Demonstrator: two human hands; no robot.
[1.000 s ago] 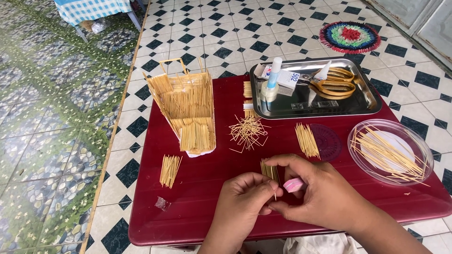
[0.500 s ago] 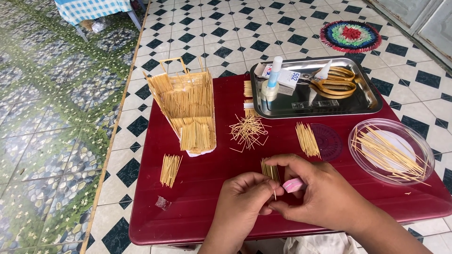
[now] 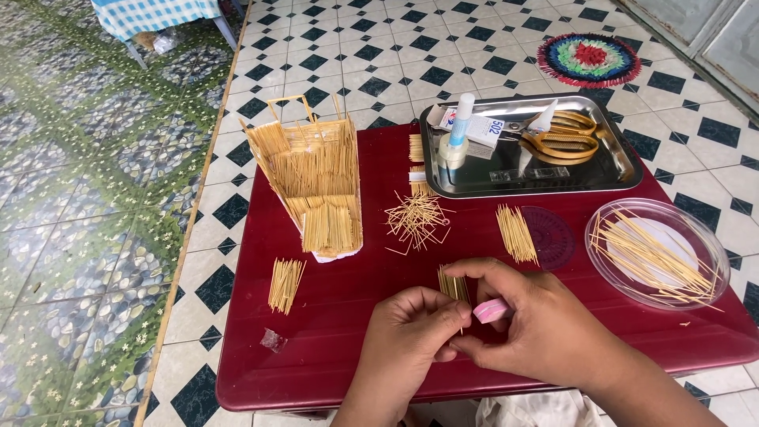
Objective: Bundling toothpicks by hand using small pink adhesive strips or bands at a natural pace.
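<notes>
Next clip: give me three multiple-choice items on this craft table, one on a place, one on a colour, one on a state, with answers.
1. Where are the scissors?
A. in the steel tray
B. on the floor
C. in the clear dish

2. What colour is the table?
A. blue
B. dark red
C. white

3. What is the right hand doing?
A. resting flat and open
B. pinching a small pink piece
C. holding the glue bottle

Answers: 1 A, the handles lie inside the tray's rim. 2 B, its top is deep red. 3 B, the fingers close on the pink piece beside the left hand.
</notes>
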